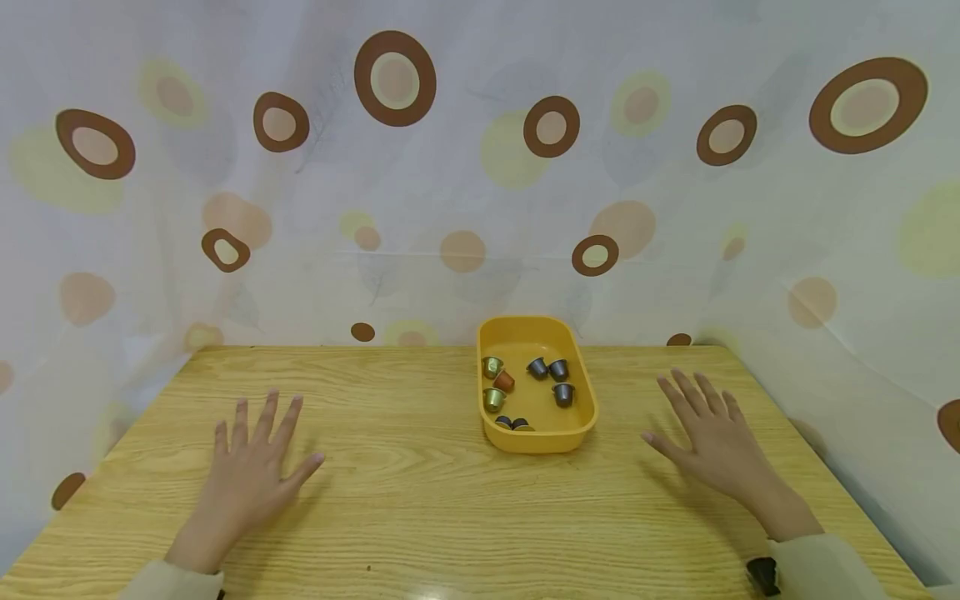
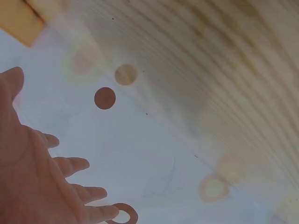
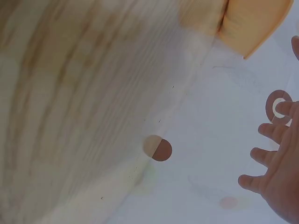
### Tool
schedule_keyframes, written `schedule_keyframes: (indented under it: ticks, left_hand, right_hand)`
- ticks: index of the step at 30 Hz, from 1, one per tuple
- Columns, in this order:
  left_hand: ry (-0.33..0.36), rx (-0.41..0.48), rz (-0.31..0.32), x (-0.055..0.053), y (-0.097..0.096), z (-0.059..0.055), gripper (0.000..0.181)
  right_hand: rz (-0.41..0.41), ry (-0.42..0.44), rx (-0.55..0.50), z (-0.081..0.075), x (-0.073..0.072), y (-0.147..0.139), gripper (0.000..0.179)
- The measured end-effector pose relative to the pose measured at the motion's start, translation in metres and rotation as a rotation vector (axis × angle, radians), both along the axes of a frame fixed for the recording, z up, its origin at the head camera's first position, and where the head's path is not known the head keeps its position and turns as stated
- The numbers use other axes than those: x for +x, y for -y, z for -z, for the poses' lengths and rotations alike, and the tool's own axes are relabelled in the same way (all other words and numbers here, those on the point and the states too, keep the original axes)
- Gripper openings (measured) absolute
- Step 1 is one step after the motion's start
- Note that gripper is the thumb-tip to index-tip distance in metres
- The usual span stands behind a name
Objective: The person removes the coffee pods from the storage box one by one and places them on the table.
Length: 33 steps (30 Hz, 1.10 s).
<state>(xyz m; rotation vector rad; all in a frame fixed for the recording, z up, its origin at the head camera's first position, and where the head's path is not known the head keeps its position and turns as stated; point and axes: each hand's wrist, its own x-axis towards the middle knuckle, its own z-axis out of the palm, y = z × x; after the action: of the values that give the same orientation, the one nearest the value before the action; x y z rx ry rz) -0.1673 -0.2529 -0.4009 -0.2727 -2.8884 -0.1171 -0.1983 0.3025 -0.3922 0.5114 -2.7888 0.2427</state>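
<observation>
My left hand is over the left part of the table, palm down, fingers spread and nothing in it. On the other side my right hand has its fingers straight and spread too, holding nothing. Nearer to the right hand, a yellow plastic tub stands toward the table's back edge. Inside it lie several coffee capsules: dark grey ones on the right, gold ones and a copper one on the left, and dark ones partly hidden behind the front wall.
The wooden table reaches back to a pale curtain with brown and yellow round shapes, which also runs along both sides. A dark band shows at the right sleeve.
</observation>
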Motion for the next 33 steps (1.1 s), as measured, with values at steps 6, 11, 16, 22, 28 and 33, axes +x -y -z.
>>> schedule_keyframes:
  ticks: [6, 11, 16, 22, 28, 33]
  left_hand:
    - [-0.024, -0.019, 0.011, -0.004, -0.006, 0.0, 0.08]
    - [-0.04, -0.019, 0.028, -0.008, -0.012, 0.0, 0.077]
    - [-0.058, -0.036, 0.051, -0.014, -0.018, 0.0, 0.075]
    - [-0.067, -0.05, 0.076, -0.02, -0.025, 0.001, 0.074]
    - [-0.103, -0.064, 0.109, -0.028, -0.035, 0.0, 0.073]
    - [-0.132, -0.072, 0.138, -0.035, -0.043, -0.001, 0.073]
  right_hand:
    - [-0.009, -0.018, -0.004, -0.001, -0.004, 0.004, 0.078]
    - [-0.019, -0.038, -0.007, -0.002, -0.01, 0.007, 0.075]
    - [-0.031, -0.047, -0.009, -0.003, -0.016, 0.01, 0.072]
    - [-0.041, -0.063, -0.011, -0.002, -0.025, 0.013, 0.068]
    - [-0.057, -0.094, -0.013, -0.003, -0.032, 0.019, 0.063]
    - [-0.075, -0.111, -0.014, -0.003, -0.039, 0.024, 0.06]
